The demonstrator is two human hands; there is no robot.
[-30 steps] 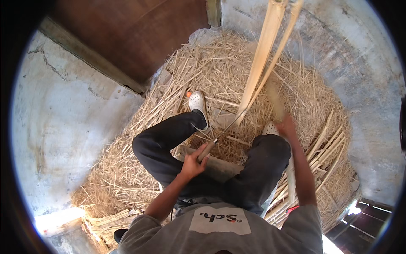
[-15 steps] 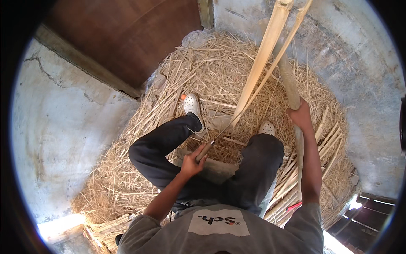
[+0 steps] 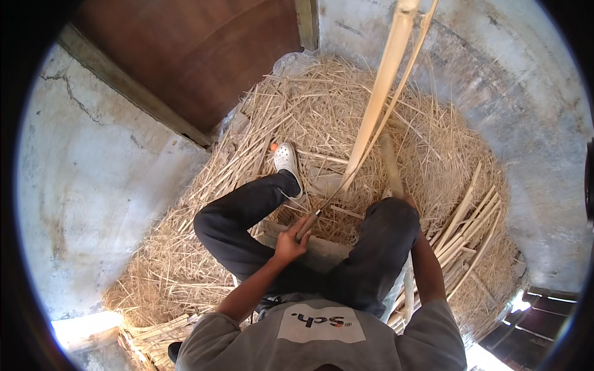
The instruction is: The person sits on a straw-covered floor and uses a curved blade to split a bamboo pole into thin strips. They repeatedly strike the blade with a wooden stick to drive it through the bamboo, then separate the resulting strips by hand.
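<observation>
My left hand [image 3: 289, 242] is closed around the wooden handle of a knife [image 3: 308, 227]. Its thin blade points away from me and meets the lower end of a long, pale split bamboo piece [image 3: 378, 99]. A narrower bamboo strip [image 3: 402, 74] runs beside that piece, spread from it higher up. My right hand [image 3: 410, 203] is mostly hidden behind my right knee, gripping a round, brownish wooden pole [image 3: 390, 162]. The pole slants away over the straw, and its near part shows beside my right thigh.
Straw and bamboo shavings [image 3: 167, 247] cover the floor around my feet. A stack of split bamboo strips [image 3: 467, 232] lies to my right. Weathered walls [image 3: 513, 123] close in on both sides, with a brown panel [image 3: 192, 55] at the far left. White clogs [image 3: 286, 158] are on my feet.
My right hand has moved left and toward me with the pole, going behind my knee. The bamboo's upper end has shifted slightly left. My left hand still holds the knife.
</observation>
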